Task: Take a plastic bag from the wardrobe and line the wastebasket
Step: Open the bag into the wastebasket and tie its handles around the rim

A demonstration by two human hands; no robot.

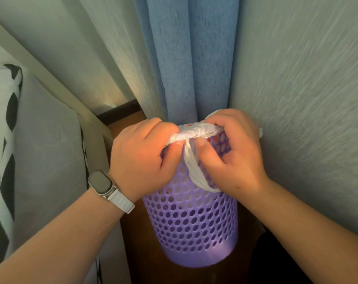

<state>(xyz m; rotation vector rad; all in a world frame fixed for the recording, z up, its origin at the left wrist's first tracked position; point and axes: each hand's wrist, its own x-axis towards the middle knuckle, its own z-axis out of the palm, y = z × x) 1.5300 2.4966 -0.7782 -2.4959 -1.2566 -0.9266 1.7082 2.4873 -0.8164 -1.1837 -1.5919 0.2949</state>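
At the far left lies black-and-white patterned bedding [8, 140] beside a pale bed frame [51, 78]. The left hand [141, 156], with a watch [106, 186] on its wrist, has its fingers curled closed, pinching the bunched white plastic bag [194, 133]. The bag lies across the near rim of the purple perforated wastebasket [192, 226], which stands on the dark wooden floor [145, 253] below a blue curtain [194, 58]. The right hand [233, 154] likewise grips the bag with closed fingers, a twisted handle loop hanging between the hands.
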